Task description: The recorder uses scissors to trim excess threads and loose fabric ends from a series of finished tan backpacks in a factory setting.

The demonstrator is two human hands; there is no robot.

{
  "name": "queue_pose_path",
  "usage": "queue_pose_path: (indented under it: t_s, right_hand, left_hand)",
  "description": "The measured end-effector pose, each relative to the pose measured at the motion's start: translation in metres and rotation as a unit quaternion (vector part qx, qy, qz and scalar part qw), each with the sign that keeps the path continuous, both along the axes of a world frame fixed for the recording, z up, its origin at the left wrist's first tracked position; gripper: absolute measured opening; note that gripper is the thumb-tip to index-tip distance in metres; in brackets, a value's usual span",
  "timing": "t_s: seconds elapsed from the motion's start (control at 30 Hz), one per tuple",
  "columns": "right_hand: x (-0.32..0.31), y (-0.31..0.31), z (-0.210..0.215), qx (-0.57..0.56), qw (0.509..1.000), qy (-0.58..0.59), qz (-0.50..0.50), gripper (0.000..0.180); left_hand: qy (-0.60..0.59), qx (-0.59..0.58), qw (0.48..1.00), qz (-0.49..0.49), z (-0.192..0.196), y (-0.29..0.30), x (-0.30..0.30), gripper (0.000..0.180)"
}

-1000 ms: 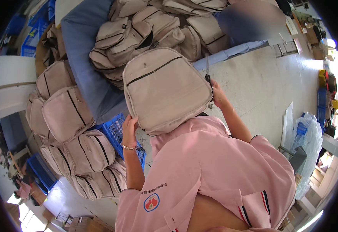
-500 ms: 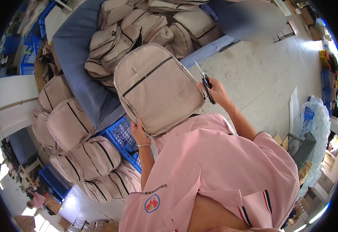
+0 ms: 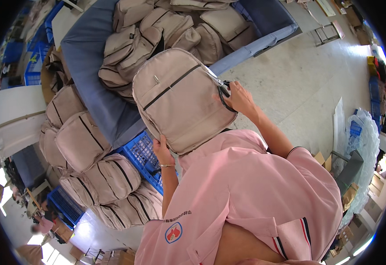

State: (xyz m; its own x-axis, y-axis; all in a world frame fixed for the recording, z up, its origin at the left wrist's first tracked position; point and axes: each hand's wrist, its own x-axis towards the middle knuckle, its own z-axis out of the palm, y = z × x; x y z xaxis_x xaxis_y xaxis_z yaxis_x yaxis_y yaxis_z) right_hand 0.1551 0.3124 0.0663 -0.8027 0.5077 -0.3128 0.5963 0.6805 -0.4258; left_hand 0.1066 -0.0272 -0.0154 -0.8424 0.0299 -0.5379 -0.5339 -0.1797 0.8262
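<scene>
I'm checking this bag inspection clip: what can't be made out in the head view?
- Back of the beige backpack: turned away from the camera.
- Left hand: fingers hidden behind the backpack's lower edge.
- Dark tool at the right hand: too small to identify.
- Blue crate: contents hidden by backpack and arm.
</scene>
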Motion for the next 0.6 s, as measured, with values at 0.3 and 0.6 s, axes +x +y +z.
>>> queue_pose_path:
  t_s: [0.3, 0.6]
  right_hand:
    - [-0.001, 0.001, -0.016, -0.009, 0.999, 0.032, 0.006, 0.068]
    - [0.006, -0.009, -0.032, -0.064, 0.981, 0.118, -0.137, 0.062]
  left_hand:
    - [0.029, -0.095, 0.995, 0.026, 0.005, 0.004, 0.005, 0.028]
    - [0.063, -0.181, 0.977, 0.091, 0.020, 0.003, 0.037, 0.036]
